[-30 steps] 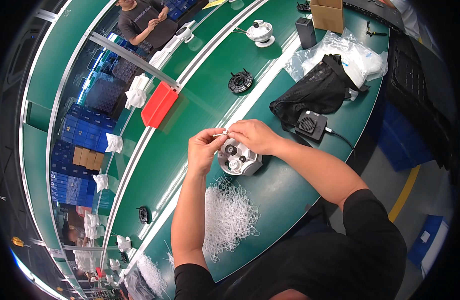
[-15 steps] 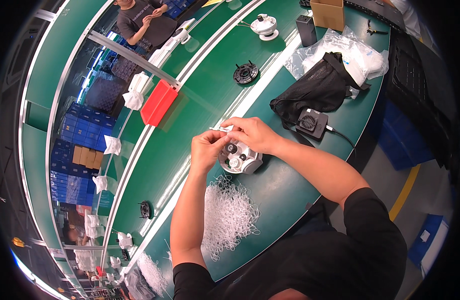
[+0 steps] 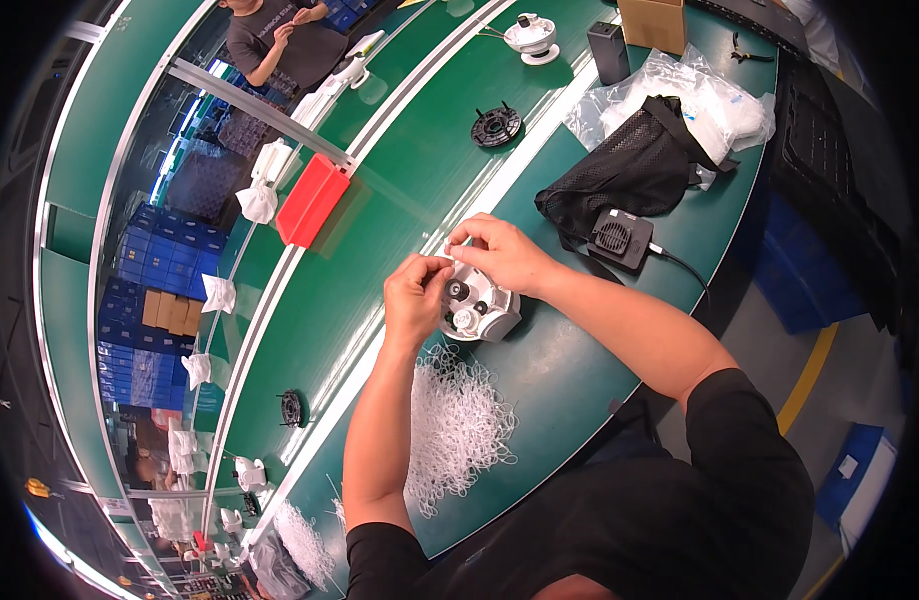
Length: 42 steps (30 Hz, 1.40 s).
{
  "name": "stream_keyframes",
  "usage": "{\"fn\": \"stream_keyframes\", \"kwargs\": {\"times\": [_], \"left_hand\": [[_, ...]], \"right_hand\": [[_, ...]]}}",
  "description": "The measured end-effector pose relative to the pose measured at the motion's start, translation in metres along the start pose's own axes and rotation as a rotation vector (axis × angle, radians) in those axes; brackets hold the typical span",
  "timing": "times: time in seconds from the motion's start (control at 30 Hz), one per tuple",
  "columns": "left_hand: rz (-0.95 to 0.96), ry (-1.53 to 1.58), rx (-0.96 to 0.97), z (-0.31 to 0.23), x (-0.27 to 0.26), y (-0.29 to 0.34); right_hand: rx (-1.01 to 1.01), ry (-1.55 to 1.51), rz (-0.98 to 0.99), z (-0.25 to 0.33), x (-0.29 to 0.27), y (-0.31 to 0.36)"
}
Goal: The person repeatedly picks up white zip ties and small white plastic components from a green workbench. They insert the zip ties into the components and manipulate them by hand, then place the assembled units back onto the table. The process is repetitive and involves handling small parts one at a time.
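Observation:
A white rounded housing (image 3: 498, 326), with black and white round parts inside, rests on the green bench. Over its far left edge, my left hand (image 3: 415, 303) is closed, thumb and fingertips pinched together. My right hand (image 3: 507, 262) reaches across the housing's far side, its fingertips also pinched, close to the left ones. A bit of white shows by the right fingertips, but whatever either hand grips is too small and covered to name. Nearer to me, beside my left forearm, lies a loose heap of thin white loops (image 3: 461, 435).
Beyond lies a green conveyor with black ring-shaped parts (image 3: 496, 126) and a white assembly (image 3: 532, 40). A red bin (image 3: 313, 203) stands at its far edge. To the right are a small black fan (image 3: 620, 238) with a cable, a black mesh bag (image 3: 629, 165) and clear plastic bags (image 3: 724, 115).
My fingertips have drawn slightly apart, and the white piece between them shows less. The black ring on the conveyor has shifted a little away to the upper right. The housing stays put.

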<state>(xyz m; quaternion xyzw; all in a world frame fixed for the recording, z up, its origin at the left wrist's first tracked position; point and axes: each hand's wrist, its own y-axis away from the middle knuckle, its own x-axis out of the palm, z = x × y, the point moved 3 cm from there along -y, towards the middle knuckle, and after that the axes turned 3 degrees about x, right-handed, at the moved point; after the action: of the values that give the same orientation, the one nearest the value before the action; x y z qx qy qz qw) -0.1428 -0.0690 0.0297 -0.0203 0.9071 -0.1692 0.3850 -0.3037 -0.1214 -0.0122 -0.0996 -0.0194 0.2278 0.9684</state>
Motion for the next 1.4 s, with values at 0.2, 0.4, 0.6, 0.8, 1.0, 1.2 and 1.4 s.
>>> {"fn": "stream_keyframes", "kwargs": {"times": [0.2,0.4,0.6,0.8,1.0,1.2,1.4], "left_hand": [[0.045,-0.167,0.114,0.001,0.000,0.006],[0.022,-0.220,0.144,0.004,-0.002,0.010],[-0.019,-0.141,0.050,0.009,-0.004,0.018],[-0.035,-0.124,0.012,0.011,-0.004,0.020],[-0.136,-0.275,0.027,0.014,-0.011,0.020],[-0.037,-0.089,-0.248,0.039,-0.023,0.024],[0.371,0.532,-0.568,0.058,-0.019,0.051]], "right_hand": [[0.239,-0.445,-0.006,-0.008,-0.002,-0.004],[-0.054,0.134,0.026,0.010,-0.004,0.001],[-0.308,0.592,0.110,0.012,0.003,0.012],[-0.247,0.658,0.130,0.017,0.007,0.014],[-0.281,0.721,0.121,0.011,0.007,0.011],[-0.290,0.384,-0.009,0.007,-0.004,0.004],[-0.074,0.139,-0.304,-0.033,-0.008,-0.012]]}}
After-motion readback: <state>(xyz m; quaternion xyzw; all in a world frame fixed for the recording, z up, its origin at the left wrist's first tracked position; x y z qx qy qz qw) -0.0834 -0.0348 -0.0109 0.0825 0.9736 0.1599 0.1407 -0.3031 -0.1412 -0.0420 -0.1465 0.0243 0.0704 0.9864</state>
